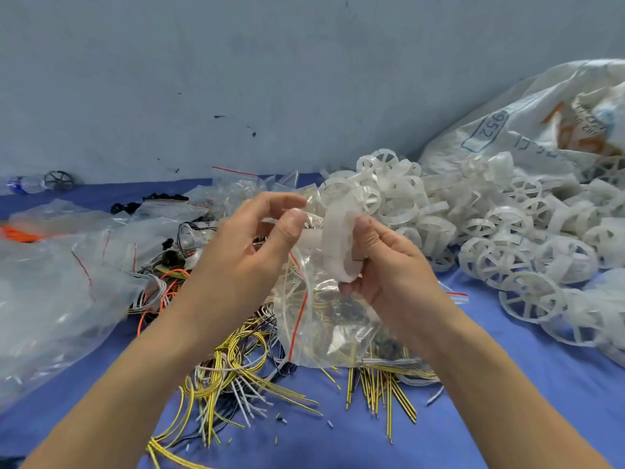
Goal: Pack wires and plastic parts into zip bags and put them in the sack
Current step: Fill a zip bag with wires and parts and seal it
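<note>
A person's left hand (pixel 250 242) pinches the upper lip of a clear, red-striped zip bag (pixel 324 326) between thumb and forefinger. The right hand (pixel 389 265) grips a white spoked plastic part (pixel 336 238) at the bag's mouth, above a blue surface (pixel 507 384). The part stands on edge at the opening, not yet down inside. Loose wires (pixel 236 367) lie beneath the bag; whether the yellow strands seen through its film are inside it cannot be told. A heap (pixel 490 231) of similar parts lies to the bag's right, with the white sack (pixel 527 123) beyond it. Spare bags (pixel 236 187) lie behind the zip bag. To do this step well, the left hand should probably hold the lip wide and taut. The part should go in edge-first so its spokes do not snag the film, and the seal strip should be free of wire ends before it is pressed shut.
</note>
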